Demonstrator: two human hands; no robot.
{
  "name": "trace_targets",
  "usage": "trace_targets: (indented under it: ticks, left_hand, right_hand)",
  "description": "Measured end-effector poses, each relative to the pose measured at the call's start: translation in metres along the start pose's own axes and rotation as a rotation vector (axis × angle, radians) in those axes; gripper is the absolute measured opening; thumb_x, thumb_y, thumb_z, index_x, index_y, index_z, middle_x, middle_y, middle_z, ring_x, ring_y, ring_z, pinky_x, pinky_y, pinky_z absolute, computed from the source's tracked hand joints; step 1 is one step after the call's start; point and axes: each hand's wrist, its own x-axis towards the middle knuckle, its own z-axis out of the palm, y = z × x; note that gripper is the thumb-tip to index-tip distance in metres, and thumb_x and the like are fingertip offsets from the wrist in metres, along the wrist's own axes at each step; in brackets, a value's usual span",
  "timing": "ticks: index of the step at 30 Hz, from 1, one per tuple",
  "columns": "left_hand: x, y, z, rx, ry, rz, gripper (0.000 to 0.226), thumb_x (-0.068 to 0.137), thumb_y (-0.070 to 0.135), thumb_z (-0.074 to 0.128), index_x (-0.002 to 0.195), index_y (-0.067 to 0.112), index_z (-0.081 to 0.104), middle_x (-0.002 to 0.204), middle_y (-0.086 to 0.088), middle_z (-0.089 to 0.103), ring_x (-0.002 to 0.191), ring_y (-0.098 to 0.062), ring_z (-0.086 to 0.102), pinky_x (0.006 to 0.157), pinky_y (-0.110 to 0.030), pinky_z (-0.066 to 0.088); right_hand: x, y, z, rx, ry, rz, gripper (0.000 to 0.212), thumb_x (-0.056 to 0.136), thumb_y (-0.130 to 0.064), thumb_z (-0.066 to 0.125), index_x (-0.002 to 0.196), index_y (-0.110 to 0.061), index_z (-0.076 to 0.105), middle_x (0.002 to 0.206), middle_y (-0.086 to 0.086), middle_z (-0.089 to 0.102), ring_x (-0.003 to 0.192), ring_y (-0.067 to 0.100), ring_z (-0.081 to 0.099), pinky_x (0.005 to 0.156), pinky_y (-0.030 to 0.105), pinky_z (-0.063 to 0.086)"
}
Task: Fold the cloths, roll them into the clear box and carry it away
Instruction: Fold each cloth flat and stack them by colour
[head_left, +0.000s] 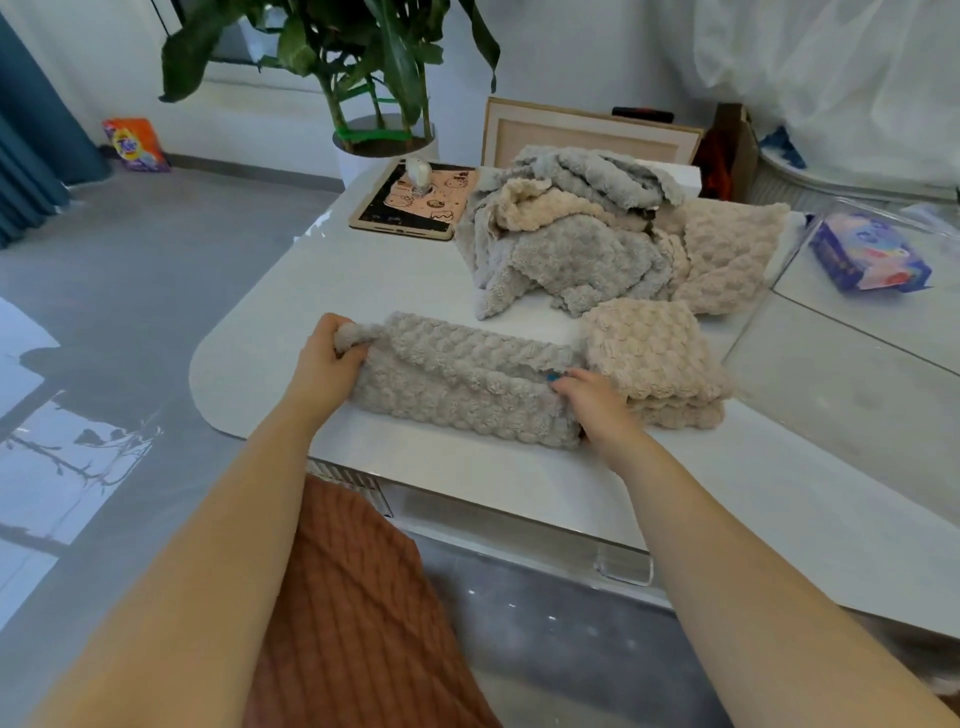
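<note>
The left hand (330, 364) curls its fingers round one end of a half-folded grey cloth (457, 384) on the bench (260, 374), just left of the folded beige stack (654, 358); the right hand (597, 405) pinches the other end; a slack grip could spring the fold open.

left hand (332, 364) grips grey cloth (457, 387) end | right hand (595, 402) pinches other end | folded beige cloth (649, 353) just beside

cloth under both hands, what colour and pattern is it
Pale grey-beige cloth with a bumpy bubble texture, no print; the head view shows it.
</note>
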Motion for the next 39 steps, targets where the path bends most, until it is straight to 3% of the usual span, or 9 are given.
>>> trace_targets:
  ticks: [2, 4, 9, 16, 22, 27, 31, 34, 39]
  left_hand:
    - [0.008, 0.002, 0.009, 0.029, 0.03, 0.074, 0.009, 0.095, 0.007, 0.047, 0.103, 0.012, 0.046, 0.088, -0.001, 0.055, 0.078, -0.014, 0.05, 0.068, -0.031, 0.04]
    - [0.015, 0.006, 0.019, 0.027, 0.049, 0.104, 0.021, 0.097, 0.011, 0.047, 0.117, 0.015, 0.044, 0.098, 0.001, 0.056, 0.087, -0.015, 0.054, 0.075, -0.031, 0.043]
    - [0.03, 0.001, 0.036, 0.117, 0.004, -0.093, 0.068, 0.094, 0.039, 0.055, 0.146, 0.018, 0.015, 0.114, -0.014, 0.057, 0.098, -0.029, 0.057, 0.079, -0.037, 0.044]
    - [0.026, -0.011, 0.036, 0.624, -0.015, -0.108, 0.048, 0.096, 0.04, 0.049, 0.128, 0.006, 0.037, 0.126, -0.018, 0.053, 0.109, -0.039, 0.054, 0.081, -0.043, 0.043]
    - [0.019, -0.014, 0.031, 0.727, 0.044, -0.208, 0.063, 0.087, 0.063, 0.05, 0.111, 0.005, 0.053, 0.114, -0.015, 0.054, 0.1, -0.035, 0.058, 0.071, -0.038, 0.042]
    - [0.017, -0.012, 0.022, 0.617, 0.05, -0.284, 0.058, 0.083, 0.06, 0.059, 0.11, 0.01, 0.049, 0.109, -0.013, 0.061, 0.102, -0.033, 0.057, 0.081, -0.041, 0.047]
    - [0.009, -0.007, 0.017, 0.365, -0.045, -0.341, 0.067, 0.079, 0.05, 0.071, 0.125, 0.01, 0.042, 0.119, -0.013, 0.056, 0.111, -0.033, 0.054, 0.083, -0.038, 0.043]
    - [0.005, -0.01, 0.012, 0.402, -0.038, -0.34, 0.037, 0.079, 0.039, 0.073, 0.093, 0.009, 0.058, 0.092, -0.01, 0.061, 0.096, -0.033, 0.06, 0.071, -0.033, 0.045]
    - [-0.006, 0.0, 0.003, 0.541, 0.32, -0.219, 0.018, 0.087, 0.029, 0.054, 0.088, 0.012, 0.059, 0.079, -0.008, 0.057, 0.072, -0.028, 0.051, 0.061, -0.032, 0.038]
  right_hand:
    - [0.011, 0.004, 0.006, 0.012, 0.134, -0.046, 0.025, 0.094, -0.015, 0.05, 0.07, -0.019, 0.045, 0.069, -0.002, 0.044, 0.07, 0.017, 0.045, 0.053, 0.017, 0.031]
    - [0.018, 0.008, 0.011, -0.091, 0.32, -0.082, 0.033, 0.098, -0.019, 0.043, 0.067, -0.018, 0.034, 0.066, -0.001, 0.04, 0.063, 0.017, 0.039, 0.051, 0.026, 0.027]
    - [0.024, 0.009, 0.023, -0.262, 0.369, -0.038, 0.033, 0.099, -0.034, 0.043, 0.119, -0.007, 0.042, 0.101, 0.008, 0.054, 0.093, 0.028, 0.055, 0.073, 0.035, 0.042]
    - [0.026, 0.011, 0.032, -0.64, 0.402, -0.007, 0.024, 0.096, -0.017, 0.043, 0.117, -0.007, 0.046, 0.107, 0.014, 0.062, 0.095, 0.035, 0.061, 0.069, 0.037, 0.044]
    - [0.015, 0.016, 0.042, -0.871, 0.428, -0.232, 0.056, 0.092, -0.015, 0.053, 0.141, -0.007, 0.026, 0.133, 0.018, 0.038, 0.105, 0.036, 0.054, 0.069, 0.042, 0.048]
    - [0.003, 0.044, 0.045, -1.04, 0.478, -0.433, 0.033, 0.088, -0.025, 0.058, 0.119, -0.014, 0.058, 0.128, 0.017, 0.048, 0.105, 0.038, 0.05, 0.082, 0.047, 0.045]
    - [0.0, 0.05, 0.039, -0.987, 0.367, -0.404, 0.033, 0.096, -0.029, 0.047, 0.126, -0.017, 0.056, 0.13, 0.013, 0.047, 0.114, 0.034, 0.044, 0.096, 0.045, 0.033]
    - [0.0, 0.044, 0.035, -0.83, 0.298, -0.382, 0.034, 0.097, -0.024, 0.045, 0.129, -0.018, 0.055, 0.133, 0.01, 0.041, 0.12, 0.031, 0.038, 0.1, 0.043, 0.03]
    - [-0.005, 0.046, 0.034, -0.651, 0.093, -0.499, 0.036, 0.091, -0.005, 0.047, 0.124, -0.011, 0.062, 0.119, 0.008, 0.049, 0.11, 0.026, 0.044, 0.097, 0.031, 0.038]
